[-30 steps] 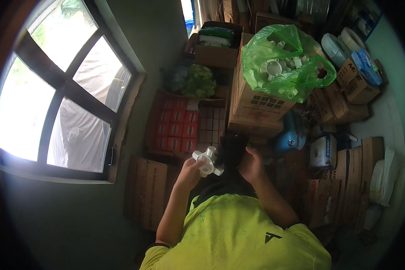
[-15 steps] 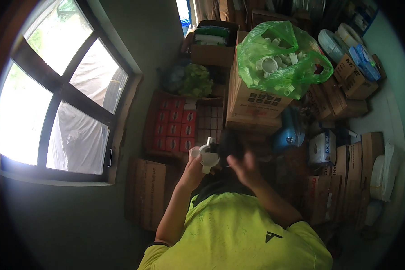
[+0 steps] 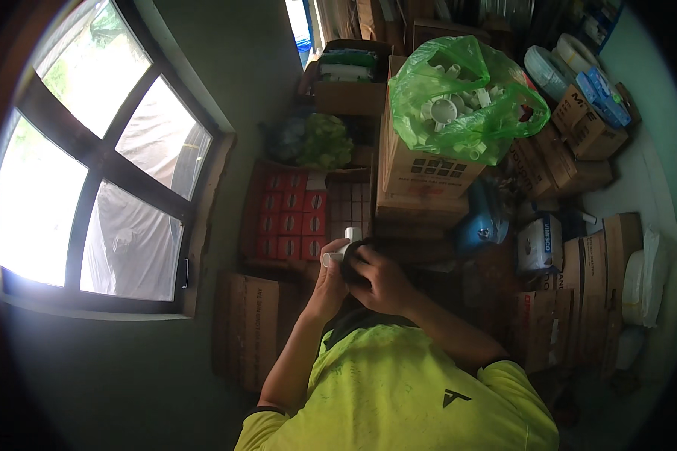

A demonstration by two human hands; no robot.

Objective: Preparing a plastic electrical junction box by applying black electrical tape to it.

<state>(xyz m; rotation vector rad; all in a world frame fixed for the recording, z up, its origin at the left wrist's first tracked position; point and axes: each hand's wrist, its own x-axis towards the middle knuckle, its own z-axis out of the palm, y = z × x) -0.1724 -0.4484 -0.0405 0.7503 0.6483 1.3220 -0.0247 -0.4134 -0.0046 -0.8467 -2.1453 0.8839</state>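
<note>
In front of my chest, my left hand [image 3: 324, 295] is closed round a white plastic conduit junction box [image 3: 331, 259] with short pipe spouts; one spout points away from me. A dark, rounded thing [image 3: 351, 263] is pressed over the box's right side. My right hand [image 3: 384, 284] grips it, fingers curled on top; its exact kind is not clear. Much of the box is hidden by this thing and my fingers. Beyond my hands, a green plastic bag [image 3: 421, 124] holds similar white fittings, on top of a tall cardboard box [image 3: 429, 180].
Red small boxes [image 3: 291, 203] fill a carton ahead to the left. A cardboard carton [image 3: 244, 323] stands by my left arm. On the right are stacked cartons [image 3: 585, 278], a blue container [image 3: 483, 225] and white coils [image 3: 553, 74]. A barred window [image 3: 98, 154] is at left.
My right hand has moved left with the dark thing and brought it onto the white junction box. The box's round face, visible before, is now covered.
</note>
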